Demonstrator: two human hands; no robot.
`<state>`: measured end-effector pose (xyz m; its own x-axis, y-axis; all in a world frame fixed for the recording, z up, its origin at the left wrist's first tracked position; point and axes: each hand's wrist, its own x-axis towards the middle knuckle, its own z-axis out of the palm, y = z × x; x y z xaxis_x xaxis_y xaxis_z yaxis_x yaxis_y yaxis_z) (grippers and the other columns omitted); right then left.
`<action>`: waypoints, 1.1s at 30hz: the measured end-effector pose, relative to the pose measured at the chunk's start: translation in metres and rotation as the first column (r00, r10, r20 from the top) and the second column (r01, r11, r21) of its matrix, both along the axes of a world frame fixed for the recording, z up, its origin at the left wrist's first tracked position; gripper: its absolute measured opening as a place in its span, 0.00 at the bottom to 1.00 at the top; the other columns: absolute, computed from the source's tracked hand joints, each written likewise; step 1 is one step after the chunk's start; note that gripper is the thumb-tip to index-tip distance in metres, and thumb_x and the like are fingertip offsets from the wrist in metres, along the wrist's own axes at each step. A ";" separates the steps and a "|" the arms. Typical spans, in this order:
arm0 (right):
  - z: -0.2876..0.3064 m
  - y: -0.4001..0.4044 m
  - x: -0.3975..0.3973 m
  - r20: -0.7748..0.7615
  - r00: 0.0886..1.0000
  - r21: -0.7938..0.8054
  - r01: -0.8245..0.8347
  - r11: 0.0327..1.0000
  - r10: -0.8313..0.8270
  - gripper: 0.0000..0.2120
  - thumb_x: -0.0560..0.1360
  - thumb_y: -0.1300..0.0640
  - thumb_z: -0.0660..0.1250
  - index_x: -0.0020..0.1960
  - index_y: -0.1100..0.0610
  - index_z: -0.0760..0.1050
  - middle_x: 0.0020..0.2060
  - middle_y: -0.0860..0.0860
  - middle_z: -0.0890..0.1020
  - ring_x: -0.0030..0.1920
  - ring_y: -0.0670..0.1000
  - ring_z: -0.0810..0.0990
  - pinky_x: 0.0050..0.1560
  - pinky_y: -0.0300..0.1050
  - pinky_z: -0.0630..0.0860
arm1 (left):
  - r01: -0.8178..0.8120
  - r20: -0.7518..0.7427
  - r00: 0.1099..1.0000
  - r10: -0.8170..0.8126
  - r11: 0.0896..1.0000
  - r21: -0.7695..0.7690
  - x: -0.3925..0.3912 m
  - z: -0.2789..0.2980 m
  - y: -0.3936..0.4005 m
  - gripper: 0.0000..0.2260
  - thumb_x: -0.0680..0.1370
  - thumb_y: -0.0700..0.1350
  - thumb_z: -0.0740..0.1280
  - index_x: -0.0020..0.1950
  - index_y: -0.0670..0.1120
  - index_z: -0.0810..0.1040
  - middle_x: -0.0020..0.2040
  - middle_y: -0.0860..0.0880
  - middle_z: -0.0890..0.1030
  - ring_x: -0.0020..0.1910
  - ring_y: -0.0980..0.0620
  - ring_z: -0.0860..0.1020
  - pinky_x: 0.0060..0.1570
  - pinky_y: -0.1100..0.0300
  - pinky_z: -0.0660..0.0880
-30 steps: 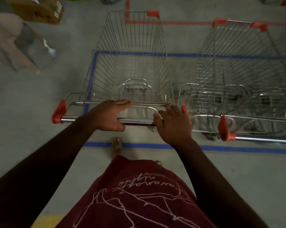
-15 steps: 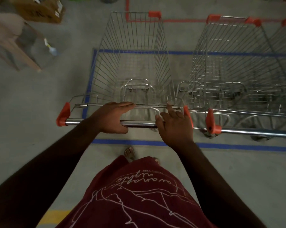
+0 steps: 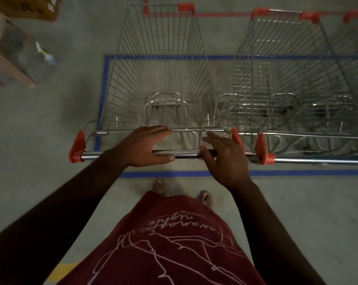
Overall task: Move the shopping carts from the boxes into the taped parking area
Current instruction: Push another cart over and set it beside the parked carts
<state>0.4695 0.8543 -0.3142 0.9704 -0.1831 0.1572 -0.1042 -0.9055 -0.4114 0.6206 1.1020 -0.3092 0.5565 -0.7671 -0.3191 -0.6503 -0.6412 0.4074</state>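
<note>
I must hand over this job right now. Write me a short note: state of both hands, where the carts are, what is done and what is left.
Left hand: open, fingers straight, over the handle bar of the left cart.
Right hand: open, at the same bar, not gripping.
Left cart: inside the blue tape, beside the right cart, which is also inside.
Done: at least two carts parked.
Left: check the boxes for more carts; they are out of view.

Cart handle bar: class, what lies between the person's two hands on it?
In the head view, only a bare stretch of the cart handle bar lies between the left hand and right hand.
</note>
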 end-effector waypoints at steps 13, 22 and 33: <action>0.028 -0.086 -0.042 0.118 0.988 0.315 -0.128 0.940 0.095 0.11 0.82 0.55 0.67 0.64 0.52 0.80 0.48 0.44 0.84 0.53 0.48 0.82 0.69 0.66 0.72 | -0.156 -0.012 0.986 0.167 0.887 -0.434 -0.107 0.011 -0.154 0.22 0.80 0.56 0.66 0.72 0.49 0.76 0.61 0.51 0.84 0.58 0.50 0.82 0.57 0.52 0.78; -0.005 -0.149 -0.074 0.056 0.969 -0.099 0.244 0.965 -0.239 0.16 0.80 0.45 0.63 0.41 0.53 0.82 0.32 0.52 0.84 0.40 0.61 0.83 0.72 0.62 0.67 | -0.395 0.260 0.837 0.481 0.861 -0.322 -0.138 -0.015 -0.193 0.21 0.73 0.70 0.65 0.52 0.57 0.84 0.46 0.57 0.85 0.49 0.52 0.82 0.57 0.50 0.69; -0.008 -0.152 -0.064 0.135 0.977 -0.157 0.183 0.971 -0.163 0.20 0.78 0.47 0.64 0.29 0.54 0.73 0.23 0.53 0.75 0.28 0.59 0.76 0.40 0.49 0.66 | -0.350 0.264 0.834 0.485 0.834 -0.427 -0.147 -0.022 -0.182 0.16 0.73 0.69 0.69 0.49 0.59 0.83 0.42 0.60 0.83 0.46 0.57 0.81 0.58 0.43 0.69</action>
